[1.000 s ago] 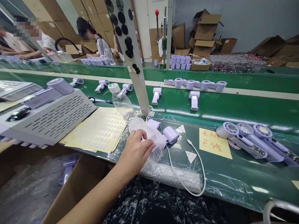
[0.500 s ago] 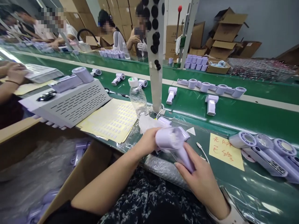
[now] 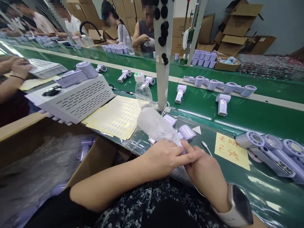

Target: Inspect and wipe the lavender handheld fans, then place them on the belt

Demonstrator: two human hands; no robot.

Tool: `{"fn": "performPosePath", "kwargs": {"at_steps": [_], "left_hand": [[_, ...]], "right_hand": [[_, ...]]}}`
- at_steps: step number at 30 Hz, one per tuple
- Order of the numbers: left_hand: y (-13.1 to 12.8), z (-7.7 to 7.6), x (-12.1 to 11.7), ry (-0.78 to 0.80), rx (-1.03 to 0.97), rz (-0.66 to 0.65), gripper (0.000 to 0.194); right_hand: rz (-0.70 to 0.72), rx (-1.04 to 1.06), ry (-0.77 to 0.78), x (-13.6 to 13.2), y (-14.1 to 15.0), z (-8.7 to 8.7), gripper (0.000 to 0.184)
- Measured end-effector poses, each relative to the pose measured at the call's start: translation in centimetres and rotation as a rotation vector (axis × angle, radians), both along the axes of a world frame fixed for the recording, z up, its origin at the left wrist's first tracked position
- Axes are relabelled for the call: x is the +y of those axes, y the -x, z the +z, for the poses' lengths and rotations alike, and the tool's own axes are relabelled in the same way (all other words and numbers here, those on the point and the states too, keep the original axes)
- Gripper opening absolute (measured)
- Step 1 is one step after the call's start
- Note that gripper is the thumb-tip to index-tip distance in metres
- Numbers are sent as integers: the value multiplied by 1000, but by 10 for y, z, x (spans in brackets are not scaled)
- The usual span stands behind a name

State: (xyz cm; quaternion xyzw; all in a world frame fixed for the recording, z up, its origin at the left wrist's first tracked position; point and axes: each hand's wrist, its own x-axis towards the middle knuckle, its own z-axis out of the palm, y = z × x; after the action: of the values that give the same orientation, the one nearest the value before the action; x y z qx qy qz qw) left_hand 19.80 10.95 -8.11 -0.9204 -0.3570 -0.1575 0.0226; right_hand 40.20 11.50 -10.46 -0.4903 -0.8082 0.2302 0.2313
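My left hand (image 3: 163, 158) and my right hand (image 3: 204, 166) meet at the near edge of the green bench. Together they grip a lilac handheld fan sheathed in a bubble-wrap bag (image 3: 154, 125), which sticks up and to the left from my fingers. My left fingers close over the fan's handle end; my right index finger presses on the same spot. Just behind lie two bare lilac fans (image 3: 182, 129) and a white cable (image 3: 206, 146).
A water bottle (image 3: 143, 93), yellow sticker sheets (image 3: 118, 115) and a grey vented box (image 3: 73, 98) stand to the left. A yellow note (image 3: 231, 151) and several fans (image 3: 268, 148) lie right. A carton (image 3: 42, 171) of wrapped fans sits below left. Other people work along the conveyor (image 3: 213, 110).
The fan went from bare in both hands to covered by the bubble-wrap bag. My right hand, absent a second ago, now pinches the bag's end beside my left.
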Motion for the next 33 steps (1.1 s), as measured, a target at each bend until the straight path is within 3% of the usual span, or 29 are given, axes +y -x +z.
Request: {"fn": "performPosePath", "kwargs": {"at_steps": [2, 4, 6, 8, 9, 11, 13, 16, 18, 20, 22, 23, 26, 28, 30, 33], "left_hand": [[3, 2, -3, -30, 48, 20, 57], [7, 8, -6, -2, -37, 68, 59], [10, 19, -10, 89, -263, 49, 58], [11, 32, -17, 208, -581, 39, 58], [12, 39, -19, 239, -737, 50, 57], [17, 50, -24, 197, -976, 79, 57], [26, 56, -26, 92, -1091, 88, 55], [43, 62, -33, 25, -1047, 131, 45], [53, 63, -40, 143, -827, 130, 48], [61, 58, -49, 377, -571, 81, 60], [74, 46, -60, 577, -443, 110, 57], [83, 38, -65, 619, -433, 185, 48], [122, 4, -84, 599, -396, 654, 28], [149, -28, -94, 562, -327, 974, 27], [165, -66, -100, 557, -280, 1100, 27], [165, -127, -109, 616, -186, 1183, 22]], "right_hand": [[-54, 359, 406, 4, -3, 9, 26], [-75, 702, 768, 3, -6, 21, 39], [7, 891, 948, -5, -7, 34, 48], [141, 847, 888, -14, -6, 46, 56], [192, 748, 770, -18, -5, 52, 58], [222, 514, 398, -22, -1, 62, 38], [215, 369, 79, -22, 5, 69, 13], [300, 417, -72, -19, 18, 77, 18], [466, 472, -51, -18, 30, 77, 16], [666, 447, -6, -17, 42, 73, 17], [784, 365, 6, -14, 47, 65, 18], [798, 321, -5, -12, 46, 60, 19], [621, 301, 8, -3, 31, 47, 25], [424, 371, 64, 4, 19, 41, 23], [288, 422, 107, 8, 11, 38, 18], [286, 395, 124, 11, 7, 33, 15]]}}
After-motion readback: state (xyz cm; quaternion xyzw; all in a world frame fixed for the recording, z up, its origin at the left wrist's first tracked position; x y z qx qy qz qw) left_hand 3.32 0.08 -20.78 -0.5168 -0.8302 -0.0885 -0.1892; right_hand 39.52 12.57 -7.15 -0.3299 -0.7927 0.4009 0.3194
